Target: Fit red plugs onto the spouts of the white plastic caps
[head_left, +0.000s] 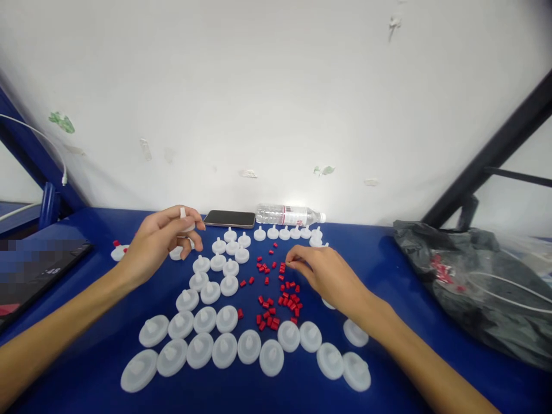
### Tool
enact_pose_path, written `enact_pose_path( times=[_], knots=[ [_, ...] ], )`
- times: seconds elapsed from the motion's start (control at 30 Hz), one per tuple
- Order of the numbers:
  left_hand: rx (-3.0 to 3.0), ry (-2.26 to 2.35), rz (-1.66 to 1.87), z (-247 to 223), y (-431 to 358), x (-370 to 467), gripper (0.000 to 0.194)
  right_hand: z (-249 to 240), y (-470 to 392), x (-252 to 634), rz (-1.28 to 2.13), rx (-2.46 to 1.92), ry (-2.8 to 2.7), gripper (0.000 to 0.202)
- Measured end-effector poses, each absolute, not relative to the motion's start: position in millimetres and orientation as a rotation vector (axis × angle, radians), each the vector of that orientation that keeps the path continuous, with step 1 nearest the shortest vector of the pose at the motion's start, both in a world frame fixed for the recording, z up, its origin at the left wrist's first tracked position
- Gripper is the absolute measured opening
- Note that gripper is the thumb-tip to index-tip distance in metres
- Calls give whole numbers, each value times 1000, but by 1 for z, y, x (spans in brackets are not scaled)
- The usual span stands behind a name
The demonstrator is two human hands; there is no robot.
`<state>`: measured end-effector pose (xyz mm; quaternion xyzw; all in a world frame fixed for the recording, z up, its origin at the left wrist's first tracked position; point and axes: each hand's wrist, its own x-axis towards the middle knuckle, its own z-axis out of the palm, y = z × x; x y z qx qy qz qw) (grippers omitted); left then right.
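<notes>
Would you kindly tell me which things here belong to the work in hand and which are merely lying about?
In the work, it seems:
white disc, held by the left hand
other white discs
red pieces, by the right hand
perhaps the dark bag, where more red shows

Lying about, apparently:
phone
bottle
dark screen
white cable

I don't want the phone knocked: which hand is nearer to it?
Left. The left hand holds a white piece just left of the phone; the right hand is farther off, right of the phone and nearer the camera, by the red pieces.
</notes>
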<state>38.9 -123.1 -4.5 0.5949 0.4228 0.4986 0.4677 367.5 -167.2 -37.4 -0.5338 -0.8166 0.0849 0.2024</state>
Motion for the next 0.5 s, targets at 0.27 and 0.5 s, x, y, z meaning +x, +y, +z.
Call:
enact_pose_path(
  times=[0.27,0.5],
  knots=[
    [2010,1362,1162,-18,-136,48,46,-28,-174,355,362,-1173,-2039,15],
    [2649,1150,920,-20,-165,62,37,-27,-183,345,504,-914,-1832,21]
  ],
)
